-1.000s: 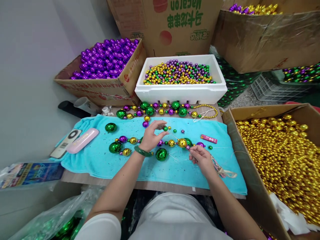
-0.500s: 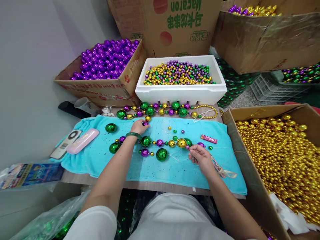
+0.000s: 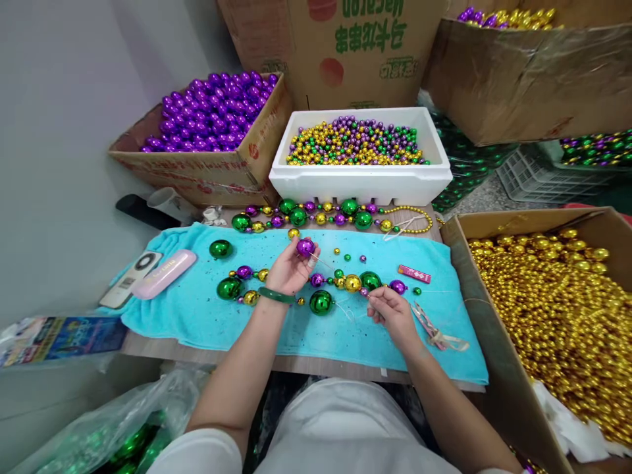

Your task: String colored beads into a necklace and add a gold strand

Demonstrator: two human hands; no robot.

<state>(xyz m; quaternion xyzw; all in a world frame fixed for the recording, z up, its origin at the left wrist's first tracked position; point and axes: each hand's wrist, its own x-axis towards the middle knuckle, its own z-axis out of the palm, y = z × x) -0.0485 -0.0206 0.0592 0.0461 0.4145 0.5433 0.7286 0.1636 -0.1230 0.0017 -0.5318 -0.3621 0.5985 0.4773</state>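
My left hand [image 3: 291, 266], with a green bangle [image 3: 276, 296] at the wrist, is closed on a large shiny purple bead [image 3: 305, 247] above the towel. My right hand [image 3: 394, 313] pinches the string of a bead strand beside a small pink bead [image 3: 364, 291]; the string is too fine to follow. Gold beads [image 3: 352, 283] and a large green bead [image 3: 370, 281] lie just left of those fingers. Part of the strand is hidden under my left hand. A loose green bead [image 3: 321, 302] rests between the hands, and a gold bead [image 3: 293, 234] sits behind my left fingers.
A blue towel [image 3: 197, 322] covers the table. Behind it lie finished-looking strands [image 3: 298, 216] and a white foam box [image 3: 360, 179] of small beads. Cartons of purple beads [image 3: 212, 118] and gold beads [image 3: 557, 309] flank the table. A pink case [image 3: 165, 274] lies left.
My left hand has picked up the purple bead from the back of the towel and brought it right and nearer, palm turned up. My right hand keeps its pinch, almost unmoved.
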